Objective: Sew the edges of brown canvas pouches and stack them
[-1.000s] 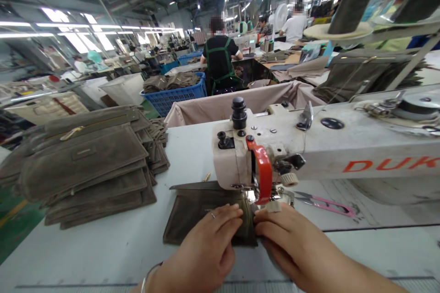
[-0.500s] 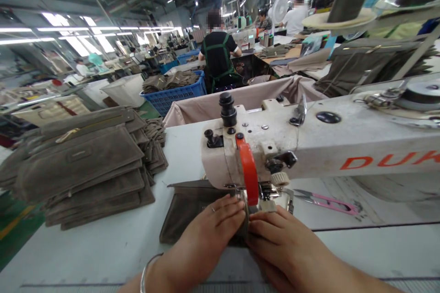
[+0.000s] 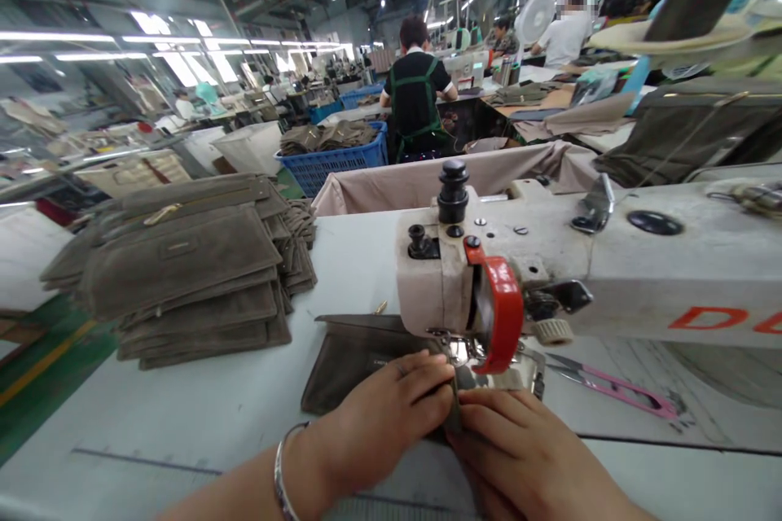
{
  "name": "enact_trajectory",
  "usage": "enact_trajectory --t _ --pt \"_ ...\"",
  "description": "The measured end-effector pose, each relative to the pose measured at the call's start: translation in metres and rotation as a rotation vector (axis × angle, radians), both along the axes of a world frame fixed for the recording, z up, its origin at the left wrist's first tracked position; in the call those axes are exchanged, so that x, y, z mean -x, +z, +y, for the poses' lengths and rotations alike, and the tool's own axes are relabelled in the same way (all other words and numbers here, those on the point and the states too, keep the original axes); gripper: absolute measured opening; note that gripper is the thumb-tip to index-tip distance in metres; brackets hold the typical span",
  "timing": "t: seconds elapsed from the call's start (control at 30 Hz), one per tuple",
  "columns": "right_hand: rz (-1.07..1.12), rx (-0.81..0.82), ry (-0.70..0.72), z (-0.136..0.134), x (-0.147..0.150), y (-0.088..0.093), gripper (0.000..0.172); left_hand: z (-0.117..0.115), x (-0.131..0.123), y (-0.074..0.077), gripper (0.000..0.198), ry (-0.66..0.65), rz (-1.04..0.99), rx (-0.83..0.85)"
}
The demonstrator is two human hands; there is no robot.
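Note:
A dark grey-brown fabric pouch (image 3: 354, 366) lies on the white table under the head of a sewing machine (image 3: 440, 277). My left hand (image 3: 391, 403) is on top of it, fingers together, gripping its right edge close to the presser foot. On the other side of that edge, my right hand (image 3: 513, 440) pinches the fabric between thumb and fingers; its fingertips are partly hidden. An orange-red guard (image 3: 506, 313) curves down in front of the needle area. The needle itself cannot be made out.
Pink-handled thread snips (image 3: 629, 392) lie right of the needle plate. A stack of similar pouches (image 3: 189, 260) stands at the left. Behind the table are a pink cloth-lined bin (image 3: 379, 183), a blue crate (image 3: 342, 163) of fabric pieces and a seated person (image 3: 419, 89).
The view has swung left, so everything sits further right. The guard looks swung outward, and the presser foot area shows more. Both hands stay on the pouch, whose edge is slightly nearer me.

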State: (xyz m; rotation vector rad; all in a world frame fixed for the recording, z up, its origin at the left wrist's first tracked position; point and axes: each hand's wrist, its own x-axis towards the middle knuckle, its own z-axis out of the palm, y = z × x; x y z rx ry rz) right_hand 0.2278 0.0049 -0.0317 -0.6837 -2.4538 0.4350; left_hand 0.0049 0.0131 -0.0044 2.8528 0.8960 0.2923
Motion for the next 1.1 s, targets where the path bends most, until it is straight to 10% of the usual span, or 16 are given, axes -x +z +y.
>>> enact_trajectory --t 0.53,1.1 --pt "-0.023 0.070 -0.064 0.000 -0.002 0.012 0.036 0.006 -0.001 -0.005 0.023 -0.022 -0.157 -0.249" --pt "-0.029 0.210 -0.108 0.003 -0.009 0.017 0.031 0.005 -0.004 -0.012 0.016 0.051 -0.313 -0.124"
